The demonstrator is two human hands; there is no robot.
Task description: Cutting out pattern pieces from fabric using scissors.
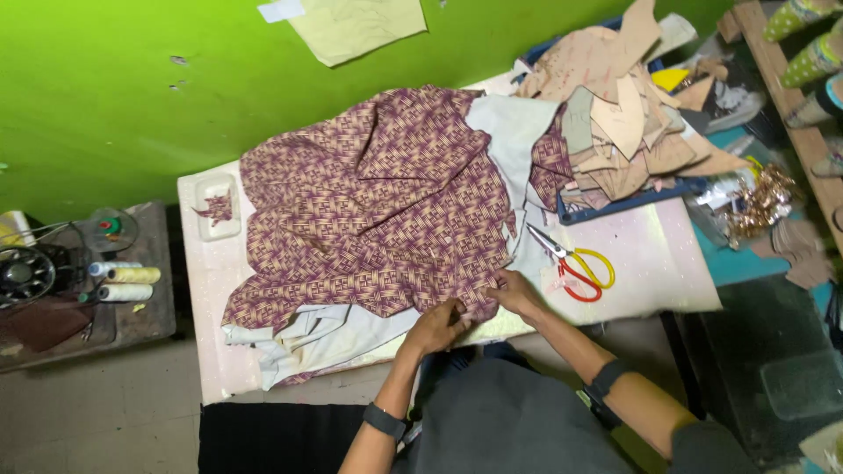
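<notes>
The purple-and-cream patterned cotton fabric (378,211) is being pinched at the bench's (650,254) near edge by both the left hand (439,326) and right hand (514,292); tan paper pattern pieces (623,114) are being held in a blue tray (615,207).

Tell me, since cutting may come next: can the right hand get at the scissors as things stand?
Probably yes. The right hand pinches the patterned cloth at its edge, and the scissors lie uncovered on the table just beside it, nothing between; it must first let go.
</notes>
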